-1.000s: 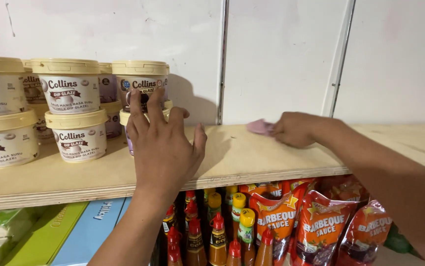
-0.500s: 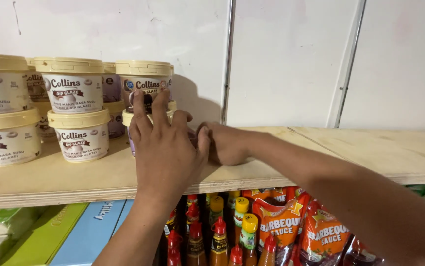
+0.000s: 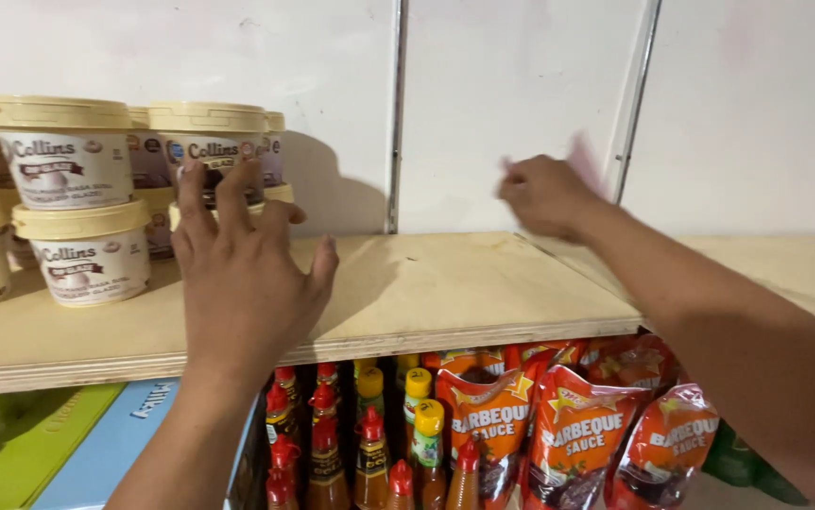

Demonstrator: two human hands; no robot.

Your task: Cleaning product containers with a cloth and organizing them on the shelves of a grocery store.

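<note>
Tubs (image 3: 207, 156), cream-coloured with pale yellow lids, are stacked in two tiers at the left end of a plywood shelf (image 3: 464, 288) against a white panelled wall (image 3: 511, 94). The nearest stack is touched by the left hand (image 3: 242, 283), which is spread open, fingers up, fingertips laid against the front of the upper tub and the rim of the one beneath; nothing is gripped by it. Further tubs (image 3: 72, 203) of the same kind are ranged to the left, partly cut off by the frame edge.

Right hand (image 3: 547, 194): raised just above the shelf near a vertical metal strip (image 3: 636, 94) on the wall, well apart from the tubs. The fingers are curled shut around a small pink cloth (image 3: 582, 156), blurred, only a corner of which shows above the knuckles.

Lower tier, below the shelf board: bottles (image 3: 369, 453) of red and orange sauce with red and yellow caps, packed upright in rows; beside them to the right, red sauce pouches (image 3: 568, 434) leaning together. At lower left, a flat blue box (image 3: 114, 444) and a green box (image 3: 20, 444) are seen side by side.
</note>
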